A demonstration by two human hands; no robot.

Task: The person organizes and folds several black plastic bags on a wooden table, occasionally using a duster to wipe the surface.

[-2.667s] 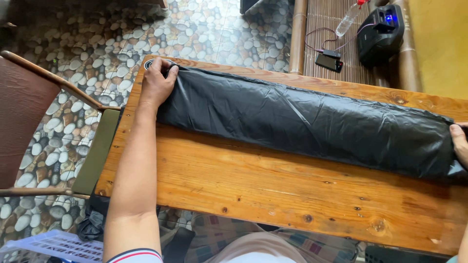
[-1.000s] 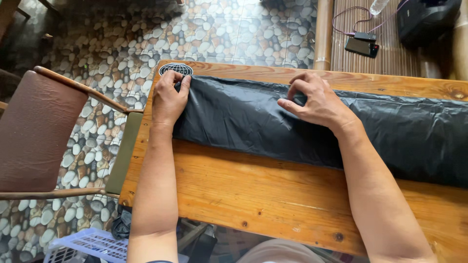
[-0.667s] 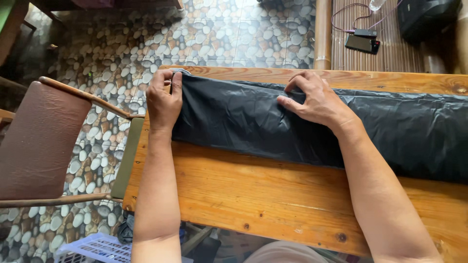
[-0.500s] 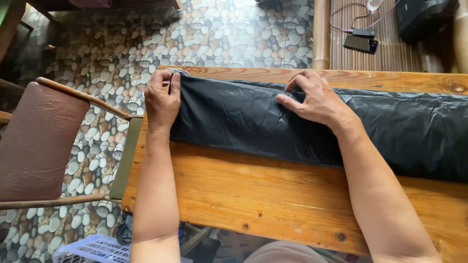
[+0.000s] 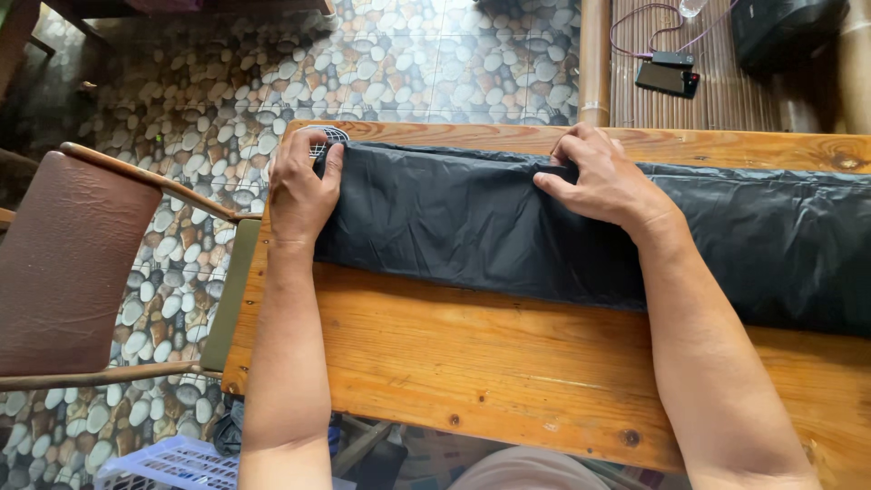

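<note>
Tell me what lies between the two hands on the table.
Only the black plastic sheet, folded flat, spans from left hand to right hand, in the head view.

One black plastic sheet (image 5: 544,227) lies folded along one wooden table (image 5: 508,381); two hands rest on it, the left hand (image 5: 302,189) at its left end, the right hand (image 5: 599,177) near the middle; one brown chair (image 5: 73,263) stands left; one phone (image 5: 665,79) lies far right; one white basket (image 5: 168,465) sits near left.
</note>
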